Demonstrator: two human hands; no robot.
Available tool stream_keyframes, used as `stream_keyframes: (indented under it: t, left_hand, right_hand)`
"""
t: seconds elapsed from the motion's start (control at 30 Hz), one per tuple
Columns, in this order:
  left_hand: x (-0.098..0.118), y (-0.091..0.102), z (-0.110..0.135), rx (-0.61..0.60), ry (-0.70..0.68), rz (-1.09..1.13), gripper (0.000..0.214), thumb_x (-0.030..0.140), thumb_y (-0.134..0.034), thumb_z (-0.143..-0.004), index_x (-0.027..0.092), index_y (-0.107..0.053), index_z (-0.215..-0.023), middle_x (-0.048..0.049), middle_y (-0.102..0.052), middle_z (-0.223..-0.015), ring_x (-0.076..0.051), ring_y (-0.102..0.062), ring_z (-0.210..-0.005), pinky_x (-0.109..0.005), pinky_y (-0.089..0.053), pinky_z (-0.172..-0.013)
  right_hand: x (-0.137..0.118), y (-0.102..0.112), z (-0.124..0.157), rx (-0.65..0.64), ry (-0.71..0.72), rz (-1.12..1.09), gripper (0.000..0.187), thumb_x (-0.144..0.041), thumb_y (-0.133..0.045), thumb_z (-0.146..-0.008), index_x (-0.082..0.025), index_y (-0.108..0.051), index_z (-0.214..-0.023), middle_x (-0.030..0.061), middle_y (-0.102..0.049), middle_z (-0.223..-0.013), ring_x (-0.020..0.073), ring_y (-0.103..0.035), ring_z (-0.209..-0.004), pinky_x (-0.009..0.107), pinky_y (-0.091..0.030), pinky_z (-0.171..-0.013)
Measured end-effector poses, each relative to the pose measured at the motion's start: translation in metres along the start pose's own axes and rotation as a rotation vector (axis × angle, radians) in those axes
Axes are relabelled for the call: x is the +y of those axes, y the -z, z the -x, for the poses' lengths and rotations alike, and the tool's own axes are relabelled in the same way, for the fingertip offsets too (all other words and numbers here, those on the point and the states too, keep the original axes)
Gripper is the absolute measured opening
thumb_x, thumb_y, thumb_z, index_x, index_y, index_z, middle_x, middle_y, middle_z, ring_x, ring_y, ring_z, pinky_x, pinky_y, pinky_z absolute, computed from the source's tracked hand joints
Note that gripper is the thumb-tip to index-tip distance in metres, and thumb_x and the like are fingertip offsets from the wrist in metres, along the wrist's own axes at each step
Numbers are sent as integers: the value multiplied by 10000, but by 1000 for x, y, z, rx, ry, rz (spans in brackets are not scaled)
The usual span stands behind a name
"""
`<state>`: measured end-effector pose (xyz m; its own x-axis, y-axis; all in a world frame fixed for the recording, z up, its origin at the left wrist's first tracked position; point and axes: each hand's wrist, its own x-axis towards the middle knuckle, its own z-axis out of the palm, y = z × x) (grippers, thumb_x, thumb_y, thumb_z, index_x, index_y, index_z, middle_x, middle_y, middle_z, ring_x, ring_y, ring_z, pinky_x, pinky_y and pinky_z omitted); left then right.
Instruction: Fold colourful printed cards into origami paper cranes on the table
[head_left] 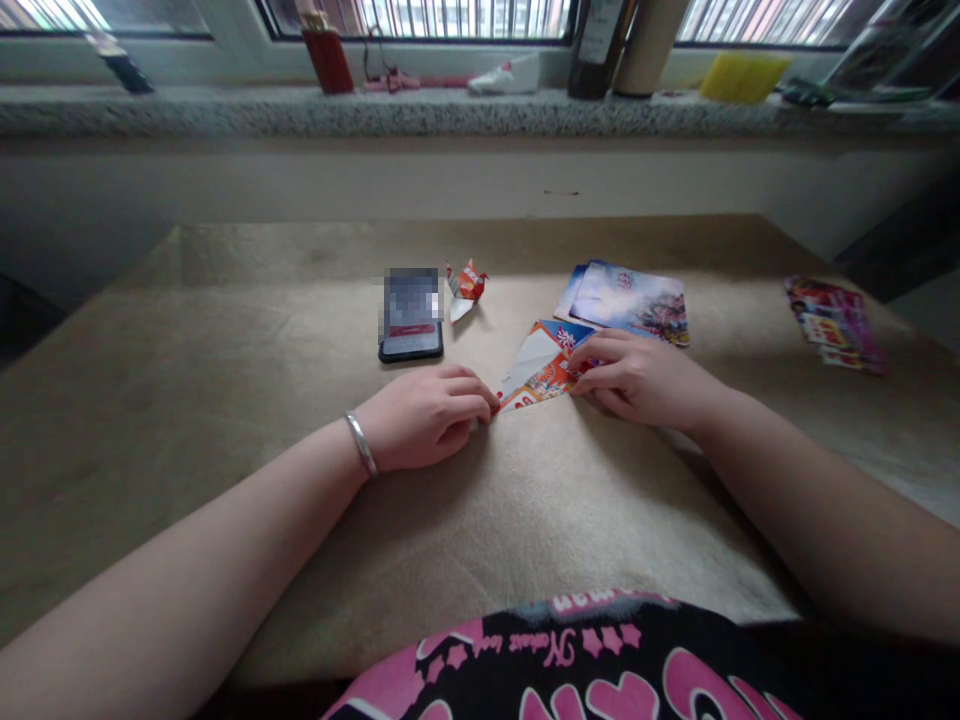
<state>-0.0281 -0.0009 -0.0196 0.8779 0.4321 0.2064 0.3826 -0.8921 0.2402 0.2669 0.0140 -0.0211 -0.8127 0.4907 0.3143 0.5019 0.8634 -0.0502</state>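
A folded sheet of printed paper [541, 362], orange, blue and white, lies on the table between my two hands. Its narrow point faces left, where my left hand [431, 415] pinches the tip between closed fingers. My right hand [634, 378] grips the wider right end, fingers bent over the printed side and covering part of it. Beyond the paper stands a small folded paper crane [466, 290] in red, orange and white. A silver bangle [361, 443] circles my left wrist.
Left of the crane a phone [411, 315] lies screen up. Glossy printed sheets [630, 300] are stacked behind my right hand. More colourful printed papers [836, 325] lie at the far right. A stone windowsill [450, 113] holds a red bottle [327, 55] and a yellow sponge-like block [744, 78].
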Motion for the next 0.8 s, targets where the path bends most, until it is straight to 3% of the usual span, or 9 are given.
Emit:
stream_keyframes:
  t: [0.8]
  left_hand:
    - [-1,0,0,-2,-7,16,201,102,-448,-811,176,-619,-885,-46,-666,-1058,-178,-581,-976,-334,-507,-837]
  right_hand:
    - [14,12,10,-171,-96,1,374,-45,-448,-739,-253,-730,-872,36,-669,-958,160,-628,-805,277,-470,-706]
